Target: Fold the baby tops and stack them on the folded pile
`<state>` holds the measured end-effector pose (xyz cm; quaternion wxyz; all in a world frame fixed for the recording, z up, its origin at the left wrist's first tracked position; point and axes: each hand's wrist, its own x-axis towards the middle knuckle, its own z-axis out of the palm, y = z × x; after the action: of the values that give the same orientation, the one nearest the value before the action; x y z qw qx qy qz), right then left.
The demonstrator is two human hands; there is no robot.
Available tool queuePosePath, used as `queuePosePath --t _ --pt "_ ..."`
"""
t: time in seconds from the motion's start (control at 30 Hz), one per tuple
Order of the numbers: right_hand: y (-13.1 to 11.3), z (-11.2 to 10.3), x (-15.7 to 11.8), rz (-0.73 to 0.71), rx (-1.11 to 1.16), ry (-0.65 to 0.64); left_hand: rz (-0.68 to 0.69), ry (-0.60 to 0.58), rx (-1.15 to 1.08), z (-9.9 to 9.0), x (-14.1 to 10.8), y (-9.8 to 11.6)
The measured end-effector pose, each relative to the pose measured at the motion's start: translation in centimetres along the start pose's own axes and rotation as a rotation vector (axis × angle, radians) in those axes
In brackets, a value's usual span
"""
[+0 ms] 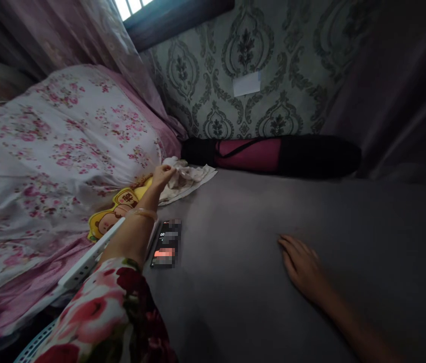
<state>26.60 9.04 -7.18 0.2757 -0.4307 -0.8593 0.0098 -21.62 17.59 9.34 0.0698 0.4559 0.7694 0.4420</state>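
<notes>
My left hand (163, 176) reaches out to a crumpled whitish cloth (186, 182) by the wall, its fingers closed on the cloth's upper part. Just how the fingertips grip it is too small to make out. My right hand (303, 264) lies palm down on the grey surface (235, 252), fingers stretched out and holding nothing. Beside my left forearm, a phone (166, 243) rests with its screen lit. A yellow cartoon-patterned item (111, 217) shows partly behind that forearm.
Along the wall lies a long black and magenta bag (250, 154). White floral bedding (65, 131) is heaped at the left. A white slotted plastic edge (87, 257) runs beneath my left arm, near a blue basket rim (37, 343). A white box (246, 84) is on the wall.
</notes>
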Motion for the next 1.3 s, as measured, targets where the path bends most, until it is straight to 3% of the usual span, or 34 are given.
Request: queuePosePath --t 0.1,0.33,0.5,0.6,0.77,0.87,0.97,1.07,1.17,1.3 --pt "0.1 0.1 -0.1 -0.01 0.007 0.017 0.089 0.009 -0.195 0.8 0.0 3.1" --pt "-0.1 0.0 -0.2 0.003 0.063 0.019 0.237 -0.195 -0.422 3.6 -2.9 10.9" --pt "0.2 -0.4 0.2 0.069 0.202 -0.034 0.36 -0.483 -0.511 5.6 -7.8 15.8" --pt "-0.3 -2.1 2.1 0.151 0.374 0.026 0.423 -0.671 -0.535 6.2 -10.7 18.0" --pt "-2.6 -6.2 7.5 0.252 0.53 0.298 0.514 -0.929 -0.508 5.7 -13.9 20.9" --pt "-3.8 -7.0 9.8 0.251 0.612 0.344 0.549 -1.031 -0.461 5.0 -14.9 22.2" --pt "-3.9 -6.7 10.6 0.264 0.662 0.248 0.557 -1.041 -0.406 4.8 -14.9 22.6" --pt "-2.9 -7.0 10.4 0.319 0.647 0.215 0.534 -0.95 -0.359 5.6 -13.8 22.4" --pt "-1.8 -9.5 9.9 0.331 0.617 0.367 0.537 -0.843 -0.312 7.2 -12.9 22.6" --pt "-2.6 -15.5 8.3 0.336 0.482 0.629 0.639 -0.831 -0.338 9.7 -13.4 25.1"
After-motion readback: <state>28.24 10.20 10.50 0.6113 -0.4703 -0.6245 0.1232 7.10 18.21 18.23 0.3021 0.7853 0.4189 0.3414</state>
